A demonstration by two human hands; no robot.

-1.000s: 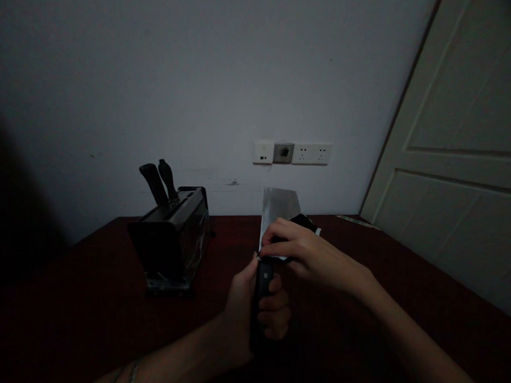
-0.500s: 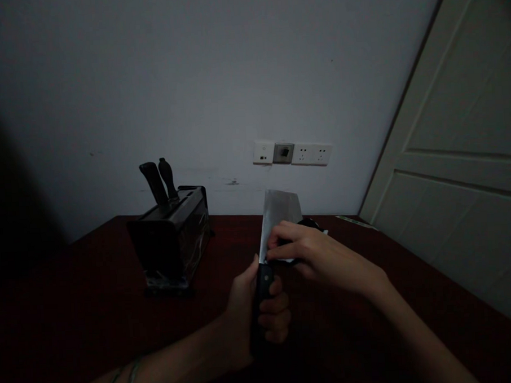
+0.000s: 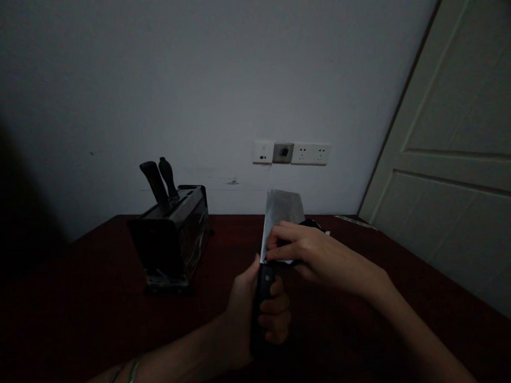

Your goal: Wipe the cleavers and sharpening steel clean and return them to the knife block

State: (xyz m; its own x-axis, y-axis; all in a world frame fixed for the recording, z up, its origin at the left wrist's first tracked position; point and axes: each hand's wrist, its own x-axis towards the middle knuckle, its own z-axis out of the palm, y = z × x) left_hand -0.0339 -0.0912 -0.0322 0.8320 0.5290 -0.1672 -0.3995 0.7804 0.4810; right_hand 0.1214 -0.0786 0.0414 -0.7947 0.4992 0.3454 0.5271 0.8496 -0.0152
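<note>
My left hand (image 3: 260, 310) is wrapped round the dark handle of a cleaver and holds it upright over the dark red table (image 3: 96, 334). Its broad steel blade (image 3: 282, 210) stands up in front of the wall. My right hand (image 3: 313, 254) is closed with its fingers pressed on the lower part of the blade near the handle, pinching something small and pale against it that I cannot make out. A dark object (image 3: 314, 225) lies on the table just behind my right hand, mostly hidden.
A black knife block (image 3: 172, 234) with two dark handles sticking out stands at the back left of the table. A row of wall sockets (image 3: 291, 154) sits above the table. A pale door (image 3: 461, 165) fills the right side. The room is dim.
The cleaver blade has shifted slightly right and my right hand has slid a little along its base. The left hand's hold is unchanged.
</note>
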